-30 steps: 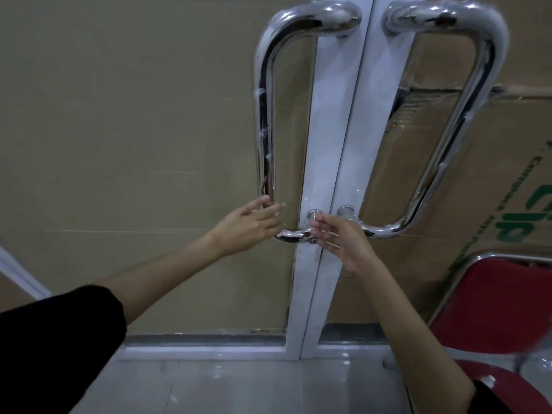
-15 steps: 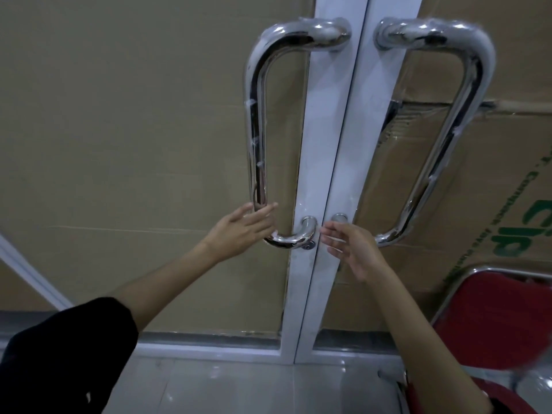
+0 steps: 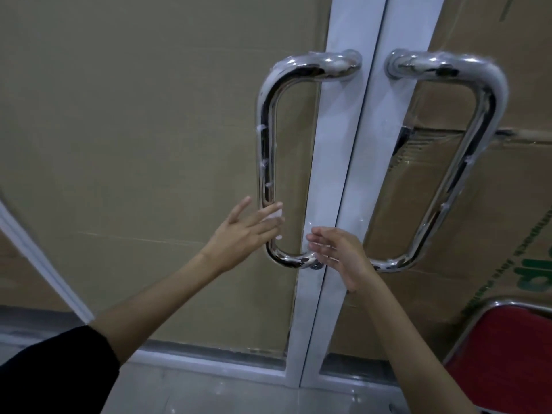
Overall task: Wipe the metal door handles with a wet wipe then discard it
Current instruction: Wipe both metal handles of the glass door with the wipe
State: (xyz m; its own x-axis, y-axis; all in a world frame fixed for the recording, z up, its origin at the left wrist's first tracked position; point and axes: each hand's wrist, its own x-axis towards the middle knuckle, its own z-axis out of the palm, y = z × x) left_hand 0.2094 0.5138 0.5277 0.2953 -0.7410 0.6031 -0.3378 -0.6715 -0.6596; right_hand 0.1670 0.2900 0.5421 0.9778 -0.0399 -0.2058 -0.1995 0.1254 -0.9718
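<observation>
Two U-shaped chrome door handles sit on a white-framed glass double door: the left handle (image 3: 264, 144) and the right handle (image 3: 478, 130). Both carry white smears. My left hand (image 3: 245, 231) reaches to the lower part of the left handle with straight fingers, and a small white wet wipe (image 3: 274, 217) shows under the fingertips against the bar. My right hand (image 3: 337, 252) hovers in front of the left handle's bottom mount, fingers relaxed and holding nothing.
The white door stiles (image 3: 337, 174) meet between the handles. Cardboard boxes (image 3: 433, 219) with green print stand behind the right glass pane. A red chair with a metal frame (image 3: 504, 354) is at the lower right, near my right arm. Pale floor tiles lie below.
My left hand has slid up from the bottom curve of the left handle onto its vertical bar. My right hand has come off the bottom mounts and drawn back slightly. The view has shifted upward.
</observation>
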